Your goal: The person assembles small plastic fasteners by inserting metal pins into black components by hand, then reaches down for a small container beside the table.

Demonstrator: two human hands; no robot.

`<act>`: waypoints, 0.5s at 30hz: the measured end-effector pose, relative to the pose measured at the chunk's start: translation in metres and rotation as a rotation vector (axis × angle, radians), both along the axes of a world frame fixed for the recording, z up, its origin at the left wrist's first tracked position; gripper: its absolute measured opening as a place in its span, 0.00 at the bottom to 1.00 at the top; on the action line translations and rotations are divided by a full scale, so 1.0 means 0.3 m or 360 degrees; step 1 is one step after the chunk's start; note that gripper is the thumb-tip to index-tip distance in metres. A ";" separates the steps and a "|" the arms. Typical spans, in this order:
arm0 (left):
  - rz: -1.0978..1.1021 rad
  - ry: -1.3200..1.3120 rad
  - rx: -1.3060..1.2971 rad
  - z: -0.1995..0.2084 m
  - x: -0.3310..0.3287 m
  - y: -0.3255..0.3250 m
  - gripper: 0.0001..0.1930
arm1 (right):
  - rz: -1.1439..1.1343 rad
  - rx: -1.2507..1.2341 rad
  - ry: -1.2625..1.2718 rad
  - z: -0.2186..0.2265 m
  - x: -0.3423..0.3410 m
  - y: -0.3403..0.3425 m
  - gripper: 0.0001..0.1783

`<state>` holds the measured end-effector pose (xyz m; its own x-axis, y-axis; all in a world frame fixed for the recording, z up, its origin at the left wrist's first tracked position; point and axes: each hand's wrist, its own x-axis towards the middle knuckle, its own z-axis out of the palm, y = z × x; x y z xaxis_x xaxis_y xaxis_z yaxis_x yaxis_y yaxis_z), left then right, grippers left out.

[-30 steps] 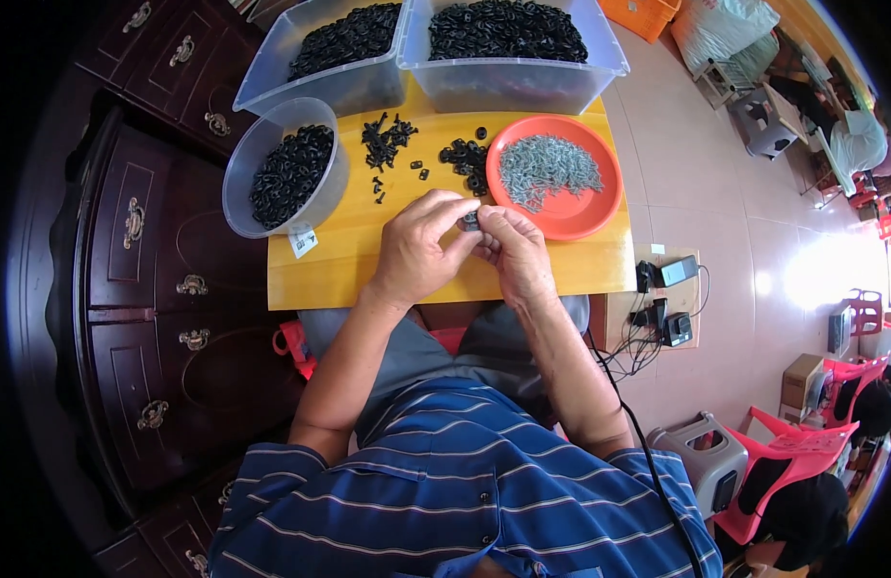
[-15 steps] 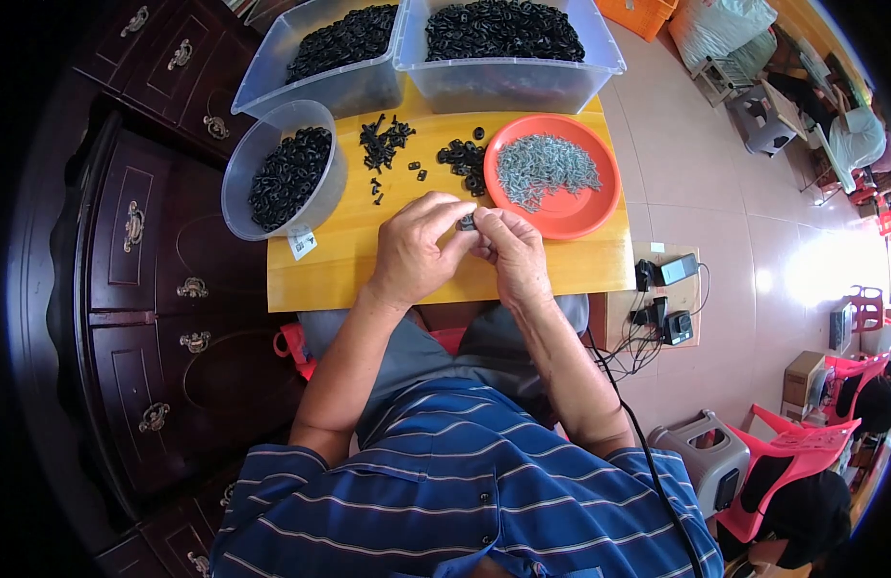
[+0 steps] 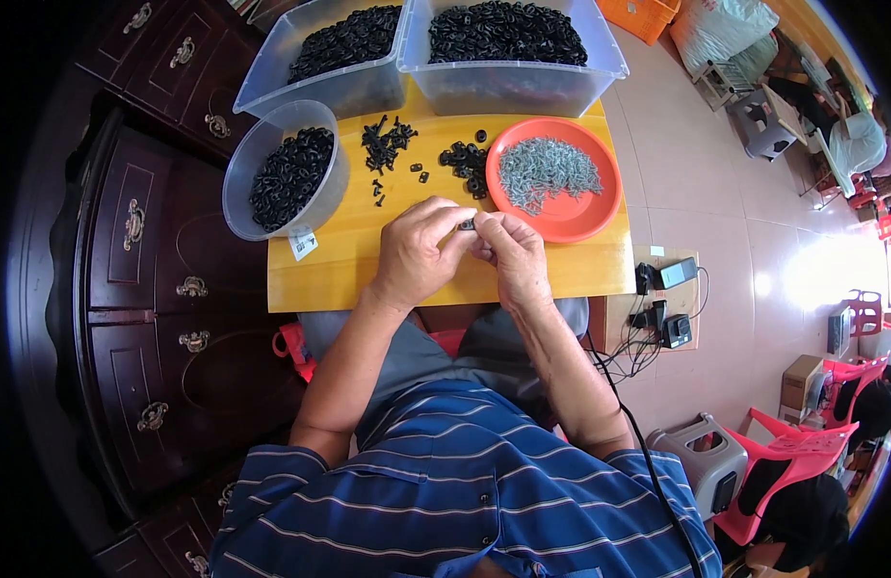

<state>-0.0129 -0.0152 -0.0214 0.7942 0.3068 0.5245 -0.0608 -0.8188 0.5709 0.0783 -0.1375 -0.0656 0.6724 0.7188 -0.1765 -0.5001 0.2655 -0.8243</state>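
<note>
A room with a pinkish tiled floor (image 3: 701, 226) and a dark reddish-brown wooden cabinet (image 3: 118, 376) surrounds a glossy yellow wooden tabletop (image 3: 320, 286).

Just above the middle of its near edge, the left hand (image 3: 421, 252) and right hand (image 3: 516, 258) meet, together pinching a small dark part (image 3: 467, 224) between their fingertips. The fingers cover most of it, so whether another piece is joined to it cannot be told. The step in hand appears to be close fingertip work on this single part; the next move seems to call for a steady left-hand pinch and fine control from the right.

Beyond the hands lies a loose heap of small black rounded pieces (image 3: 462, 162). Near the right edge, a round red-orange plastic plate (image 3: 573, 214) holds thin silver metal screws (image 3: 547, 166). Left of centre is a scatter of black stemmed pieces (image 3: 388, 143). A round translucent plastic tub (image 3: 337, 185) of black pieces stands at the left edge, and two rectangular translucent plastic bins (image 3: 508, 89) of black pieces at the far edge.
</note>
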 end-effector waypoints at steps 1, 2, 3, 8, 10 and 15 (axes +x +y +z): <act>-0.0002 0.0000 0.0001 -0.001 0.001 0.000 0.11 | -0.0002 0.0001 0.0000 0.003 -0.002 0.000 0.12; -0.0013 -0.0032 0.0006 -0.001 0.001 0.001 0.11 | -0.0018 -0.0017 -0.0014 0.009 -0.005 0.000 0.12; -0.0024 -0.0065 0.0012 -0.001 0.003 0.002 0.11 | -0.0034 -0.0034 -0.0029 0.013 -0.006 0.002 0.11; -0.0016 -0.0010 -0.0228 0.005 0.008 -0.020 0.12 | -0.0105 -0.0041 -0.0047 0.014 -0.008 -0.003 0.11; 0.0000 0.0020 -0.0291 0.014 0.010 -0.024 0.12 | -0.0113 -0.0035 -0.0058 0.018 -0.007 -0.002 0.11; -0.0058 -0.0026 -0.0186 0.008 0.023 -0.011 0.13 | -0.0137 -0.0029 -0.0097 0.016 -0.003 0.000 0.11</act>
<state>-0.0060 -0.0184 -0.0190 0.7975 0.3376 0.5000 -0.0996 -0.7437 0.6610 0.0773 -0.1377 -0.0608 0.7415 0.6549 -0.1461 -0.4249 0.2898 -0.8576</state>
